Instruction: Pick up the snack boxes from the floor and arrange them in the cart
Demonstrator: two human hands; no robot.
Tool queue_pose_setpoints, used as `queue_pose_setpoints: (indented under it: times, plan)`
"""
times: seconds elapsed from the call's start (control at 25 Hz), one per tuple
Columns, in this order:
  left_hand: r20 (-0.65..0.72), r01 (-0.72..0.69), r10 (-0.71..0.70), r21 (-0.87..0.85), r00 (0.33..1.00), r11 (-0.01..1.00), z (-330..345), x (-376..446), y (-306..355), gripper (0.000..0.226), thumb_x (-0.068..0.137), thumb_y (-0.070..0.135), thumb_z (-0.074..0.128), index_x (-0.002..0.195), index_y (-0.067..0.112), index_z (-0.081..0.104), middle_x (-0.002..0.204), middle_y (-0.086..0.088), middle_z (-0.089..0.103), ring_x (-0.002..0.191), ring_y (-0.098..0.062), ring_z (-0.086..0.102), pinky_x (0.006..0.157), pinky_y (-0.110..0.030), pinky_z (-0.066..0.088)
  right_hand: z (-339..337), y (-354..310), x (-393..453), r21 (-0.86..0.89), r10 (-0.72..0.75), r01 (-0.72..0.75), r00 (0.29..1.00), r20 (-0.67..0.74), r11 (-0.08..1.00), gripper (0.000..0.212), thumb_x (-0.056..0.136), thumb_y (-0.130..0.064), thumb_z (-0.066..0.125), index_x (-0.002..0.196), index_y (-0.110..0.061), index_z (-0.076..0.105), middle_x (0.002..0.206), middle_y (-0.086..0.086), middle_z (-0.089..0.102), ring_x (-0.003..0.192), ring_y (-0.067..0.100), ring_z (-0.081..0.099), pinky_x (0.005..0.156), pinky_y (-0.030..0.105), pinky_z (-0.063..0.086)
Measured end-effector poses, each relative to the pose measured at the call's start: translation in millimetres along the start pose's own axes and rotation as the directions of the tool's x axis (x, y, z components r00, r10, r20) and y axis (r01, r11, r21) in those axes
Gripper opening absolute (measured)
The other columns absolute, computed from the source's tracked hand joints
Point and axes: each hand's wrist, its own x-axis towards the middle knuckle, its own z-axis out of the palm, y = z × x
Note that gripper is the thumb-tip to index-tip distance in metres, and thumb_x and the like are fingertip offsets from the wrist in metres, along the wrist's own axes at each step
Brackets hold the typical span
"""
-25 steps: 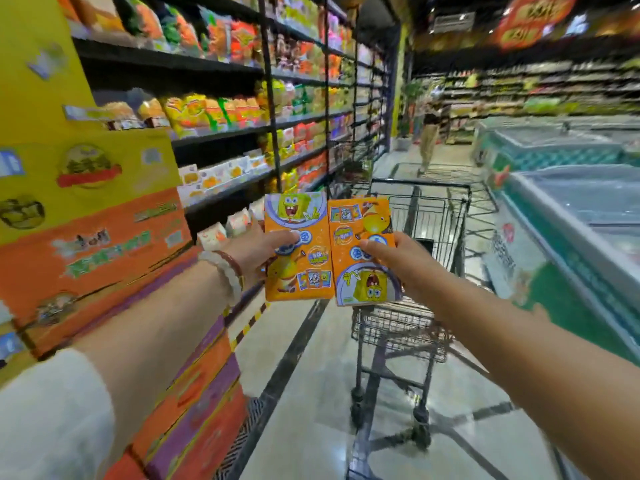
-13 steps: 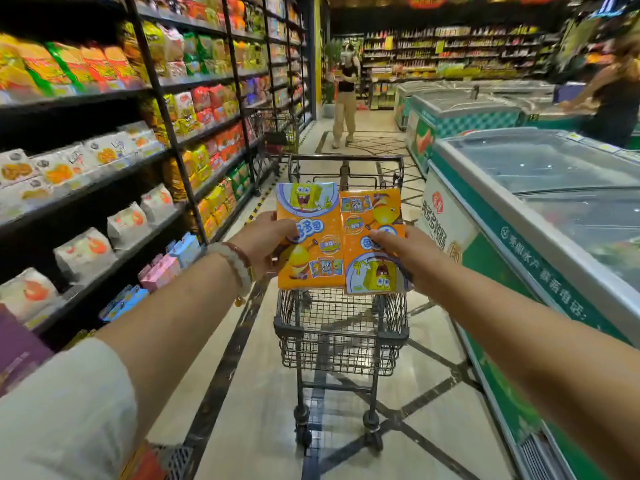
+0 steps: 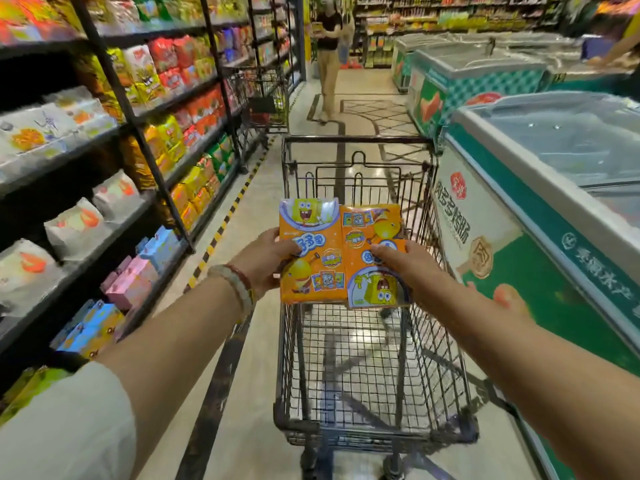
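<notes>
Both hands grip a snack box ea: left hand w/ left box, right hand w/ right box, over cart.

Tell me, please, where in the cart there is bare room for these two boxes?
The whole wire floor of the cart shows bare, bordered by its mesh walls. The two boxes, gripped by the left hand and right hand, hang over its far half.

stocked shelves, chest freezer, distant shopper

snack box "多多鱼", freezer perhaps "肉多多"
</notes>
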Motion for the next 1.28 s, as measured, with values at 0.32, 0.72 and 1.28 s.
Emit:
queue_pose_setpoints:
  times: [0.32,0.72,1.28]
  plan:
    - [-0.116,0.113,-0.115,-0.025,0.987,0.993,32.1,171.6,-50.0,0.029,0.068,0.025,0.069,0.089,0.02,0.05,0.098,-0.016,0.066,0.075,-0.022,0.071,0.075,-0.043,0.06,-9.2,74.8,158.9,0.035,0.135,-0.131,0.98,-0.147,0.991,0.044,0.08,-0.026,0.073,0.114,-0.005,0.055,0.107,0.021,0.069,0.094,0.038,0.069,0.083,0.053,0.056]
    - [-0.402,0.367,-0.274,0.176,0.874,0.914,98.3,330.4,-207.9,0.041,0.09,0.011,0.054,0.129,0.004,0.042,0.125,-0.017,0.055,0.109,-0.032,0.058,0.079,-0.033,0.046,-27.4,259.1,288.4,0.072,0.448,-0.442,0.884,-0.137,0.894,0.006,0.09,-0.012,0.061,0.093,-0.011,0.057,0.087,0.006,0.065,0.071,0.021,0.063,0.064,0.035,0.056]
    - [-0.3,0.268,-0.02,0.815,0.954,0.514,86.4,377.2,-331.2,0.052,0.081,0.01,0.054,0.133,0.014,0.047,0.145,-0.014,0.038,0.13,-0.033,0.038,0.107,-0.036,0.031,16.4,373.4,365.0,-0.164,0.402,-0.467,0.859,-0.318,0.869,0.033,0.09,-0.007,0.057,0.121,0.0,0.05,0.12,0.015,0.062,0.101,0.029,0.061,0.079,0.026,0.054]
